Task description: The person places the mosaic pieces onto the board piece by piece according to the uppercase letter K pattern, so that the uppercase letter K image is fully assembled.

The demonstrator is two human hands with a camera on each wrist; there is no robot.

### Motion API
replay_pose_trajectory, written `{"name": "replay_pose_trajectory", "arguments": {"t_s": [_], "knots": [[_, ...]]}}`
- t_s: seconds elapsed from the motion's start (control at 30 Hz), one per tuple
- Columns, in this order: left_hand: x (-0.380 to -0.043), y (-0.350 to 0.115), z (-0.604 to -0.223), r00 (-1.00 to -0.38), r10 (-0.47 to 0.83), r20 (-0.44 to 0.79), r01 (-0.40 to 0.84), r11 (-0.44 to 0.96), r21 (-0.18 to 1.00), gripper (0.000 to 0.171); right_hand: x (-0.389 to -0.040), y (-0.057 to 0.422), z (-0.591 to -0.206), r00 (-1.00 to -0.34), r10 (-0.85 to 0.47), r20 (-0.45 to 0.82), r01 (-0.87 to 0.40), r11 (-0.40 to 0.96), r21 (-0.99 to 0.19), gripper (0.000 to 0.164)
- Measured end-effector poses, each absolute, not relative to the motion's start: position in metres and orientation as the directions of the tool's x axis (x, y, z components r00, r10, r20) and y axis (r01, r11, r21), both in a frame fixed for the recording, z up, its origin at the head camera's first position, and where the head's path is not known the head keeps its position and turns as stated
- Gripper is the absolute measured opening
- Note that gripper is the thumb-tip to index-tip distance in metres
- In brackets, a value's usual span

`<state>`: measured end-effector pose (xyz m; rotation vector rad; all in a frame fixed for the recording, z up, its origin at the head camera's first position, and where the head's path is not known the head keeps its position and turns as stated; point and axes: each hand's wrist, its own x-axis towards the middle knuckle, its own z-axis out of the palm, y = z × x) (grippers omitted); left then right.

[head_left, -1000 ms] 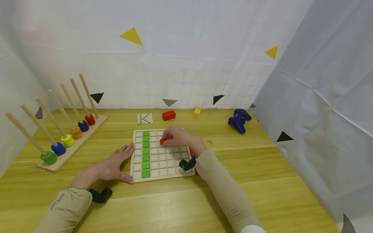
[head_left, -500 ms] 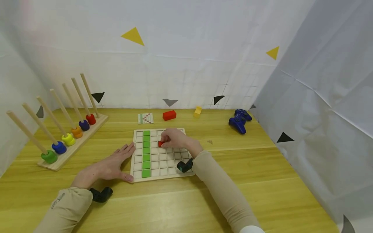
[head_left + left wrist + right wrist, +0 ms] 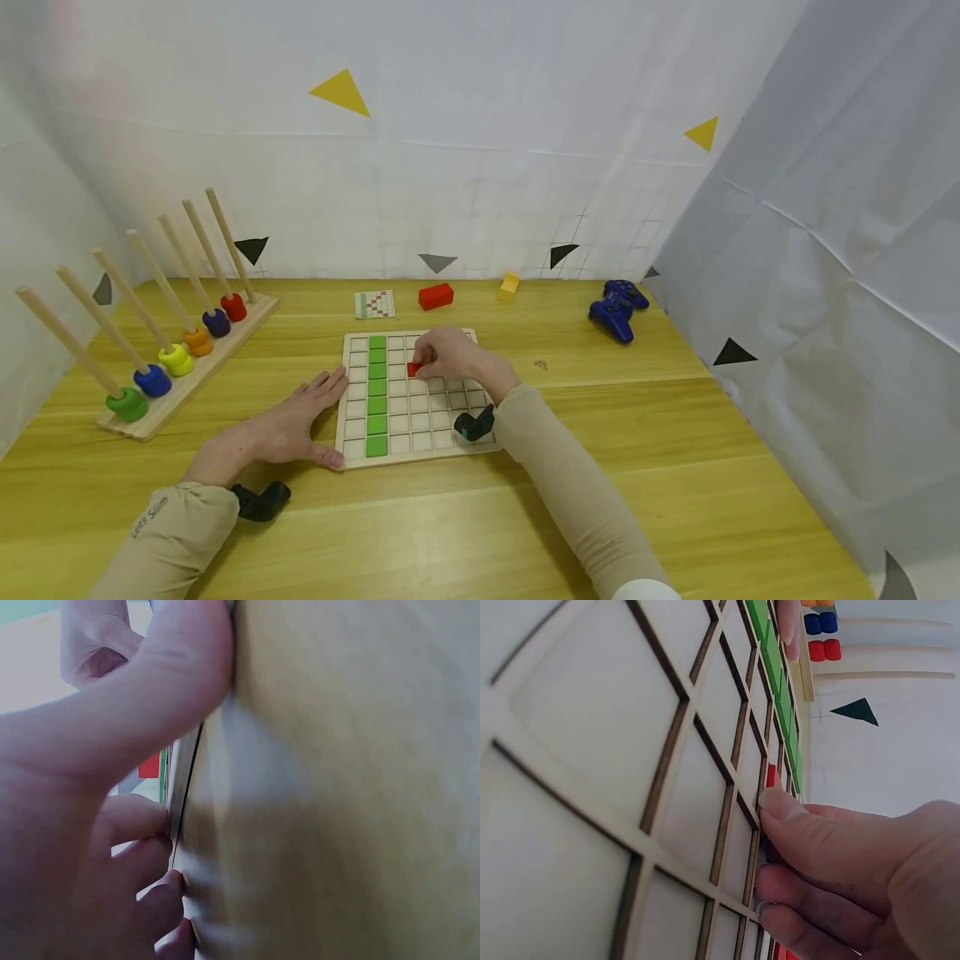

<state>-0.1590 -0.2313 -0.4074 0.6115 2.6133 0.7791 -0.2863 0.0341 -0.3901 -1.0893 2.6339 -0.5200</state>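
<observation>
A wooden grid board (image 3: 421, 460) lies on the table, with a column of green tiles (image 3: 377, 388) in its second column from the left. My right hand (image 3: 453, 354) is over the upper middle of the board. Its thumb and fingers pinch a small red tile (image 3: 412, 369) at a grid cell; the tile's edge also shows at the thumb tip in the right wrist view. Spread out on the table, my left hand (image 3: 288, 425) touches the board's left edge with thumb and fingertips. The left wrist view shows those fingers (image 3: 142, 862) along the edge.
Behind the board lie a small pattern card (image 3: 374, 304), a red block (image 3: 436, 297) and a yellow block (image 3: 508, 287). A blue game controller (image 3: 618, 311) is at the right. Along the left stands a peg rack (image 3: 168, 392) with coloured rings and tall pegs. White sheeting encloses the table.
My right hand has shifted slightly left and toward me with the red tile, then almost stopped. Red pieces seen earlier beside the board's right edge are now out of sight. My left hand stays put.
</observation>
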Motion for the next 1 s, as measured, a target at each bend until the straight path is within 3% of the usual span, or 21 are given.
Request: {"name": "replay_pose_trajectory", "arguments": {"t_s": [0.63,1.0], "knots": [[-0.158,-0.233,-0.409,-0.849,0.492,-0.194,0.302,0.752,0.586,0.123,-0.282,0.033,-0.387,-0.701,-0.699,-0.14,-0.594,0.681,-0.427,0.011],[-0.158,-0.233,-0.41,-0.848,0.496,-0.185,0.31,0.749,0.585,0.122,-0.283,0.073,-0.378,-0.699,-0.712,-0.064,-0.563,0.604,-0.565,0.023]]}}
